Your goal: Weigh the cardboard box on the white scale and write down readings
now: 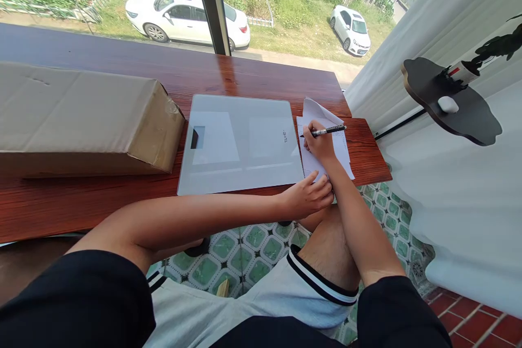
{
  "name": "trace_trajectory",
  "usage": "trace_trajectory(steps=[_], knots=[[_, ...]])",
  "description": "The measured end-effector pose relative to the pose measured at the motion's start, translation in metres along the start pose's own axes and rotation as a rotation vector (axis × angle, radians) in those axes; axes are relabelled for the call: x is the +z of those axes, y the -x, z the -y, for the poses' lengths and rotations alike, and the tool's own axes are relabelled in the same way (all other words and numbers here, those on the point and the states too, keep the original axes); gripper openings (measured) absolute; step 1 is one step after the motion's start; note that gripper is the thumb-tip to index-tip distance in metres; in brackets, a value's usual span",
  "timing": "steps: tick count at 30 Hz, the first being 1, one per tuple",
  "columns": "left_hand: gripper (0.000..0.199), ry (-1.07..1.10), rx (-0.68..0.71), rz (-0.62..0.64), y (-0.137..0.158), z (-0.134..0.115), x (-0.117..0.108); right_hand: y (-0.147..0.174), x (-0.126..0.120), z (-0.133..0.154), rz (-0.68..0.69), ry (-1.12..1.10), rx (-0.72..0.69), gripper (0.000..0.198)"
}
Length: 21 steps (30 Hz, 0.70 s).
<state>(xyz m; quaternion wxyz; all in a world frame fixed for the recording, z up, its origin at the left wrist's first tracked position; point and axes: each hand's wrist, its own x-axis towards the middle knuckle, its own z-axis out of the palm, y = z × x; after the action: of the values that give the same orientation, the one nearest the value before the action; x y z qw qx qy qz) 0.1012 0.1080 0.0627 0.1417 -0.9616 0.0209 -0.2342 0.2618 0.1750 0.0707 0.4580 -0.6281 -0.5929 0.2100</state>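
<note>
My right hand is closed around a black-and-silver pen, its tip pointing left over the sheets of paper. The top sheet's far edge curls up. At the paper's near edge lies my left hand, fingers loosely apart and holding nothing, close to my right forearm. Directly left of the paper is a flat, pale, glossy panel with a small dark window and lettering on its surface. What is written on the paper is too small to read.
A large cardboard box takes up the left of the reddish wooden table. A window stands beyond it, with parked cars outside. To the right hang white curtains and a small dark stand bearing a white mouse-like object and a potted plant.
</note>
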Motion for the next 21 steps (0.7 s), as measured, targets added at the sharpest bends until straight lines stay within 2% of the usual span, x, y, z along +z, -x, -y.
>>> trace_trajectory(steps=[21], knots=[[0.027,0.002,-0.008,-0.019,-0.0001,-0.0005,0.0020,-0.0031,0.0018,-0.0038,-0.018,0.054,0.000,0.034]])
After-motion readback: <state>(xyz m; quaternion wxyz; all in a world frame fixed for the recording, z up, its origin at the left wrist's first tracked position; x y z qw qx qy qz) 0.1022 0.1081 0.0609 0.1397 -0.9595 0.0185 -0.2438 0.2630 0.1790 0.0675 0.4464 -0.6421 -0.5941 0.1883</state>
